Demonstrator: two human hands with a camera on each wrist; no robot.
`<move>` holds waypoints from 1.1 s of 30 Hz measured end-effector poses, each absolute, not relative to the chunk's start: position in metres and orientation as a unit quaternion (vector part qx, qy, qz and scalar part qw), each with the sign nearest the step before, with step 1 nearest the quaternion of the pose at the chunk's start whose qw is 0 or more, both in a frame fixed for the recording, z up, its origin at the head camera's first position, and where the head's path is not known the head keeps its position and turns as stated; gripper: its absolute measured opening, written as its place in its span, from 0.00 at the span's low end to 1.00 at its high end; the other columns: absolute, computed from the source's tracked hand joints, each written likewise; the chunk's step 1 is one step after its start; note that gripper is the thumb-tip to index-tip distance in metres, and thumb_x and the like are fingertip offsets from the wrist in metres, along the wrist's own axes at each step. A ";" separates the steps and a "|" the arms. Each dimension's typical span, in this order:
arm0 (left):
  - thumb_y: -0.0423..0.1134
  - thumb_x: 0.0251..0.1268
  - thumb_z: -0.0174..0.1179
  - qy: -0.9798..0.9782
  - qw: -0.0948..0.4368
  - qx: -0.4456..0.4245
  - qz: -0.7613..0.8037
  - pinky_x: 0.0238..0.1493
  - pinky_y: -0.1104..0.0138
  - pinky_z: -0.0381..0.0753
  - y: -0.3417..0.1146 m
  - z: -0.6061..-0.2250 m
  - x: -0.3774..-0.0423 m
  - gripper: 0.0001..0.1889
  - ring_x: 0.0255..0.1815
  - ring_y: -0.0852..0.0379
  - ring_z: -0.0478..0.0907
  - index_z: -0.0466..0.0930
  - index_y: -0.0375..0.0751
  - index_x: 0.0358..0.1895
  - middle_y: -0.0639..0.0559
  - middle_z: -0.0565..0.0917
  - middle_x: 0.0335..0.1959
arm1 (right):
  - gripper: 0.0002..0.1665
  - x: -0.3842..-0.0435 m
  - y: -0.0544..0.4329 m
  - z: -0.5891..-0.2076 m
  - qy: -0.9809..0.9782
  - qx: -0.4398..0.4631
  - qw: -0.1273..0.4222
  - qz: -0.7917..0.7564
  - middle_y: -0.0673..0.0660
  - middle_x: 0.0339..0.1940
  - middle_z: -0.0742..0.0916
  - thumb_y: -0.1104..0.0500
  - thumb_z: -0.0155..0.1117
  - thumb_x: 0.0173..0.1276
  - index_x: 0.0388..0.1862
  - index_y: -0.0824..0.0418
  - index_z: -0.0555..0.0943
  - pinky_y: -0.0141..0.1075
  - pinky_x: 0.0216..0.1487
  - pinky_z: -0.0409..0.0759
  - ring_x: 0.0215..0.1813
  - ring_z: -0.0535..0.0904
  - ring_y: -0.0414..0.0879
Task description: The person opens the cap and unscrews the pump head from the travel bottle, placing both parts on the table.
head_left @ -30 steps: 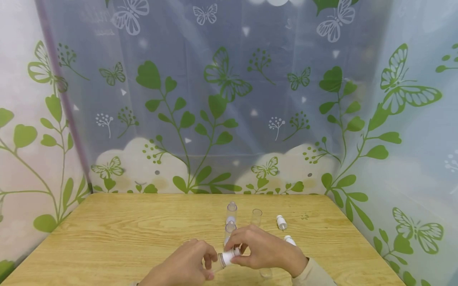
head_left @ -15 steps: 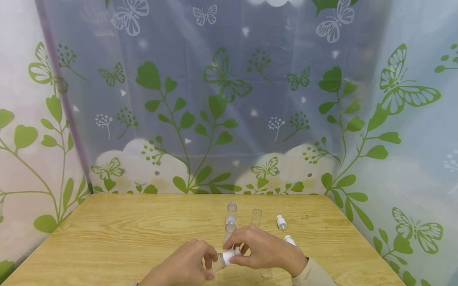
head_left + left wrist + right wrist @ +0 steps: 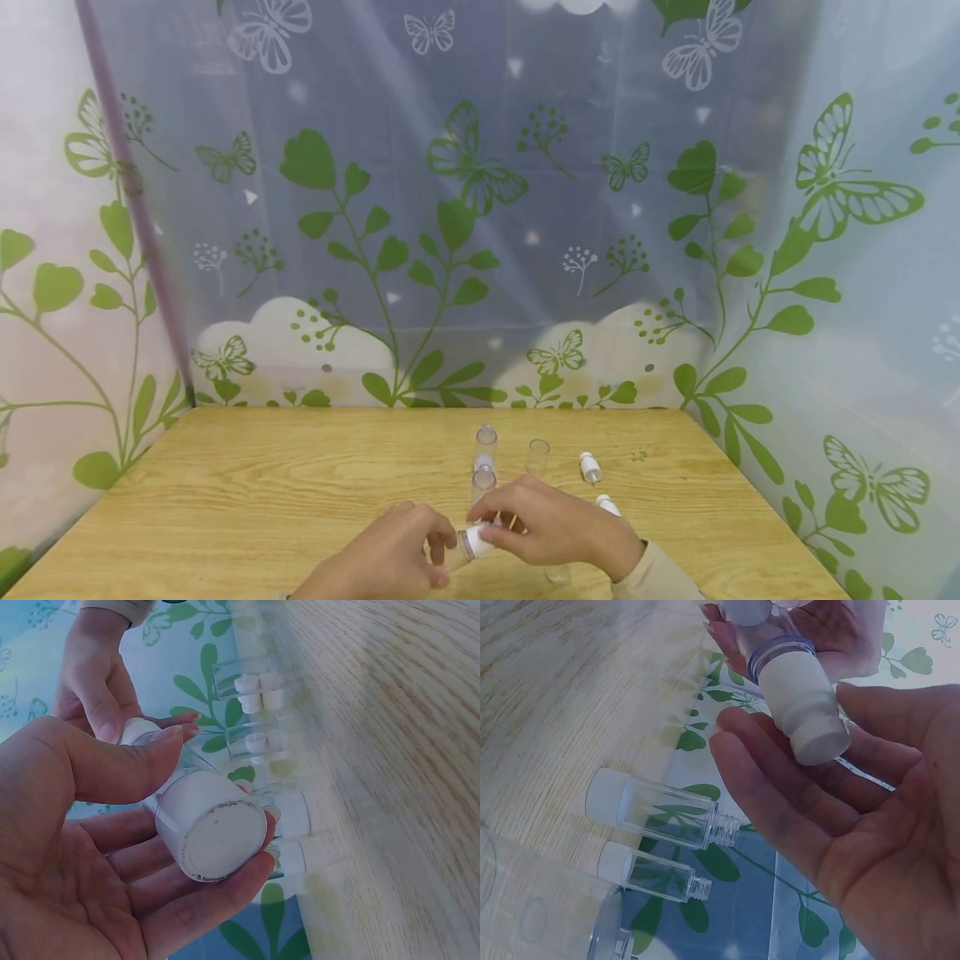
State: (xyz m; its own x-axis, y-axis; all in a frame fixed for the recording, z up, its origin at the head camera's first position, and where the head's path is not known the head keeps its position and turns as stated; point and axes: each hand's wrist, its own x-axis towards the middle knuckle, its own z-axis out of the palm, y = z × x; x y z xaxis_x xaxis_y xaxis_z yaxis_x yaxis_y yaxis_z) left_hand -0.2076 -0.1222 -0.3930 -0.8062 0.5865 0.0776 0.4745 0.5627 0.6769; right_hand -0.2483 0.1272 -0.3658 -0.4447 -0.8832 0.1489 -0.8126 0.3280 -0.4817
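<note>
My left hand (image 3: 393,554) holds a small clear bottle tilted above the table. Its round white base (image 3: 225,840) shows in the left wrist view, between my thumb and fingers. A white pump top (image 3: 799,694) sits at the bottle's neck, with a clear collar ring (image 3: 780,649) beneath it in the right wrist view. Around that pump top my right hand (image 3: 543,521) curves, thumb on its side and fingers across from it. How firmly those fingers touch cannot be seen.
Two clear bottles (image 3: 486,446) with white bases stand upright beyond my hands. Right of them are a clear cap (image 3: 538,457) and two white pump tops, one lying farther back (image 3: 590,467). Another clear cap (image 3: 557,572) lies under my right hand. Printed curtains enclose the wooden table (image 3: 300,475).
My right thumb and fingers have shifted slightly on the white pump top, the thumb now farther left over it. The left hand and bottle stay in place.
</note>
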 end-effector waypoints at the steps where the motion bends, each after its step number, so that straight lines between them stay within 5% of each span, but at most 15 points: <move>1: 0.30 0.53 0.74 0.880 0.079 0.301 0.358 0.29 0.74 0.80 -0.122 -0.393 -0.208 0.15 0.24 0.70 0.79 0.88 0.34 0.46 0.57 0.87 0.31 | 0.15 -0.248 0.127 -0.366 0.810 -0.525 0.069 -0.254 0.58 0.50 0.91 0.59 0.54 0.82 0.58 0.63 0.84 0.20 0.42 0.83 0.44 0.86 0.32; 14: 0.29 0.52 0.74 0.882 0.076 0.298 0.356 0.29 0.73 0.79 -0.123 -0.394 -0.208 0.15 0.24 0.70 0.79 0.88 0.34 0.46 0.58 0.87 0.30 | 0.09 -0.245 0.125 -0.366 0.800 -0.543 0.031 -0.252 0.54 0.43 0.89 0.65 0.68 0.72 0.50 0.62 0.86 0.19 0.42 0.82 0.42 0.81 0.28; 33: 0.30 0.54 0.75 0.881 0.077 0.301 0.357 0.31 0.74 0.81 -0.122 -0.393 -0.208 0.16 0.28 0.69 0.82 0.88 0.33 0.47 0.55 0.88 0.31 | 0.13 -0.246 0.126 -0.367 0.795 -0.554 0.010 -0.246 0.54 0.46 0.89 0.66 0.69 0.70 0.52 0.61 0.84 0.20 0.43 0.82 0.44 0.83 0.31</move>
